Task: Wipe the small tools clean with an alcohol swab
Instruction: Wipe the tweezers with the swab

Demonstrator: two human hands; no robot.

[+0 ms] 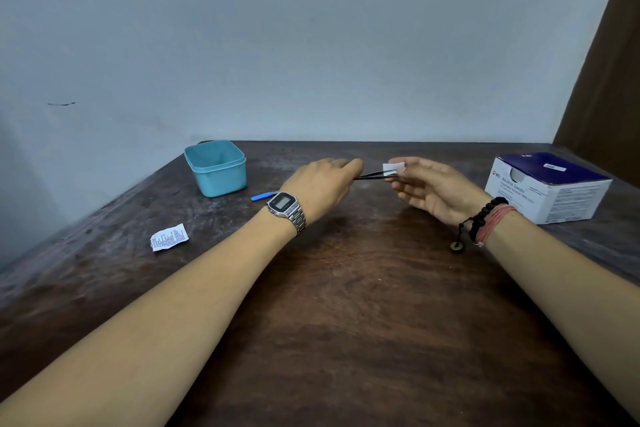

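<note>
My left hand (323,185) grips one end of thin black tweezers (372,175) above the middle of the wooden table (346,305). The tweezers point right. My right hand (429,189) pinches a small white alcohol swab (393,168) around the tweezers' tip. A blue-handled small tool (262,197) lies on the table behind my left wrist, partly hidden by the watch.
A teal plastic tub (216,168) stands at the back left. A torn white swab wrapper (168,236) lies at the left. The blue-and-white alcohol swab box (547,187) sits at the right edge. A wall runs behind the table.
</note>
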